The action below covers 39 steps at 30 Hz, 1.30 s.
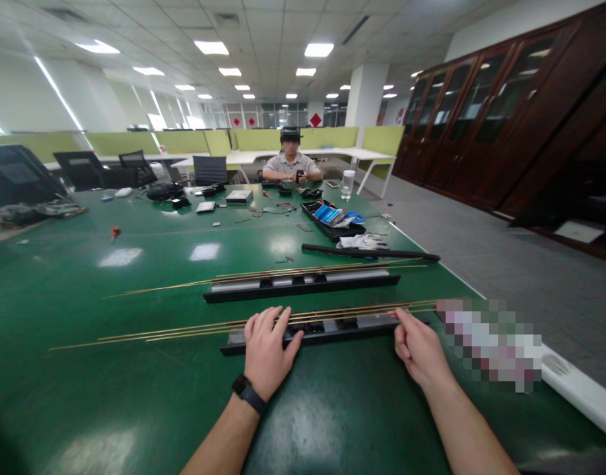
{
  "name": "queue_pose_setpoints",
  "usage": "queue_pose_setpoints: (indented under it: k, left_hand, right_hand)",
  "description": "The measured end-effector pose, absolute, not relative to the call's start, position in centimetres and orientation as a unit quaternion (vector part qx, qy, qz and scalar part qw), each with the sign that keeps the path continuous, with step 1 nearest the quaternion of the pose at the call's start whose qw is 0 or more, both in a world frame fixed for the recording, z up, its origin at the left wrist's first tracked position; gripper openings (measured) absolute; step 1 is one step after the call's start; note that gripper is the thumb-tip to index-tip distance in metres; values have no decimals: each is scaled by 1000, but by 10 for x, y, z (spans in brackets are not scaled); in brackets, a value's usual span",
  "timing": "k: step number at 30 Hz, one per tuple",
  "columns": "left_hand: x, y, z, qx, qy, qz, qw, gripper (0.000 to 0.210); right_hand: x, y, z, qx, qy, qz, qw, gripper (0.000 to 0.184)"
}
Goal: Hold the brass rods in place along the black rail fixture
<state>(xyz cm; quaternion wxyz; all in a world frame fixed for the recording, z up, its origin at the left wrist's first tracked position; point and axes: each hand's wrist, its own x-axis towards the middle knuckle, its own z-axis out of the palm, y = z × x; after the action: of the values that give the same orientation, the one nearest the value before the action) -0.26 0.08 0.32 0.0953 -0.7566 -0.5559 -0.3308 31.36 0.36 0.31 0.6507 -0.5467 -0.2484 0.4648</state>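
Observation:
My left hand, a dark watch at its wrist, lies with its fingers apart over several thin brass-coloured rods and the near black bar. At the right part of that bar is my right hand. Its index finger reaches to the rods while the other fingers curl in; whether anything is pinched there is hidden. The near bar carries a pale strip and black blocks along its length. Beyond it sits a similar far black bar, with more thin rods lying across it.
A long black strip, white gloves and a black tray with blue items lie farther right. Across the green table a person sits near a clear bottle. A white device extends from the right edge.

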Motion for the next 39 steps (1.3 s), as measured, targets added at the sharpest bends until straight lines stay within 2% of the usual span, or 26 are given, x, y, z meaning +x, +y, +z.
queue_pose_setpoints:
  k: [39]
  left_hand:
    - [-3,1,4,-756,-552,-339,98,41]
  right_hand:
    - [315,3,1,-544,-256,461,652,47]
